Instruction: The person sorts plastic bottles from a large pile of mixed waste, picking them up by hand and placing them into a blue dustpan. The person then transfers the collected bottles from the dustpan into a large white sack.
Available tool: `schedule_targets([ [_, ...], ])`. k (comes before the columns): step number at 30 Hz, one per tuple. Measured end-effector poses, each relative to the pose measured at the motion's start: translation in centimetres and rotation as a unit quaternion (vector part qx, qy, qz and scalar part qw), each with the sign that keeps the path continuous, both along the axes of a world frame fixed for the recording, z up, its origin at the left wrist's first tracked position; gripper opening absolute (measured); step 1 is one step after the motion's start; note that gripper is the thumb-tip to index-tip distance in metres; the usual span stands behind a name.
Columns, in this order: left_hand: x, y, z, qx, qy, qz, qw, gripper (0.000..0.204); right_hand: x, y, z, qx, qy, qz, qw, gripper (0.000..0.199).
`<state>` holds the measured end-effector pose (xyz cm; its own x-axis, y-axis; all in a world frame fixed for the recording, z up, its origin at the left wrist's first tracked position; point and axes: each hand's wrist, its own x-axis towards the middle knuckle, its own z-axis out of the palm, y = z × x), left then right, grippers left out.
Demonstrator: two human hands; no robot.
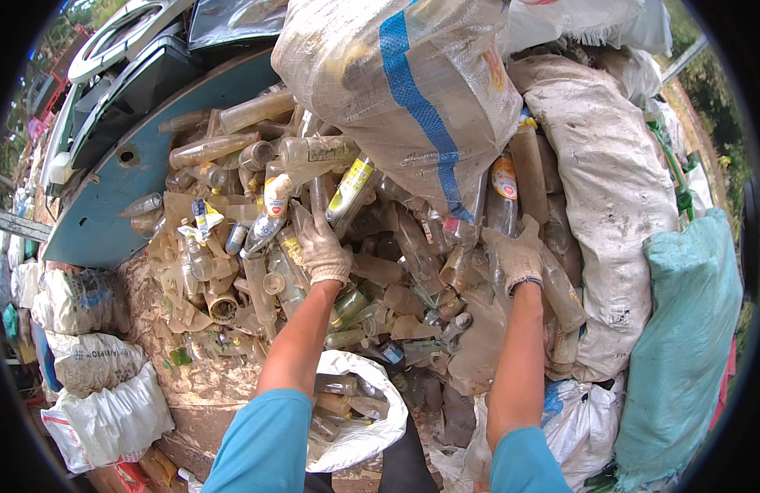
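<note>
Both hands wear off-white knitted work gloves and reach into a heap of dusty glass bottles. My left hand (323, 251) lies on the heap with fingers stretched forward and apart, next to a clear bottle with a yellow-and-white label (348, 194) and a bottle with an orange-and-white label (276, 197). Farther right, my right hand (518, 255) has its fingers spread over bottles, near a clear bottle with an orange label (504, 181). Its fingertips partly hide the glass beneath. Between my forearms, a white sack (359, 445) stands with its mouth spread, several bottles inside.
A large translucent woven sack with a blue stripe (412, 99) overhangs the heap. Full white (606, 197) and green (680, 329) sacks line the right. A curved blue panel (100, 214) edges the left; stacked white sacks (108, 419) sit below it. Broken pieces lie among the bottles.
</note>
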<state>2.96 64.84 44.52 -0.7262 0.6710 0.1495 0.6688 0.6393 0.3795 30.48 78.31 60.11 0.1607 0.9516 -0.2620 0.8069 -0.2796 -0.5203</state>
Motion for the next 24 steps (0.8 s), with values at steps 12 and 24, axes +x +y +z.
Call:
schedule_targets([
  [12,0.5,-4.5,-0.8,-0.046,-0.097,0.005,0.994,0.083,0.1,1.6,-1.5,-0.037,-0.024,0.028,0.999,0.103],
  [24,-0.1,-12.6,8.5,0.054,-0.732,0.111,0.67,0.061,-2.2,3.2,-3.8,-0.033,0.196,-0.123,0.972,0.063],
])
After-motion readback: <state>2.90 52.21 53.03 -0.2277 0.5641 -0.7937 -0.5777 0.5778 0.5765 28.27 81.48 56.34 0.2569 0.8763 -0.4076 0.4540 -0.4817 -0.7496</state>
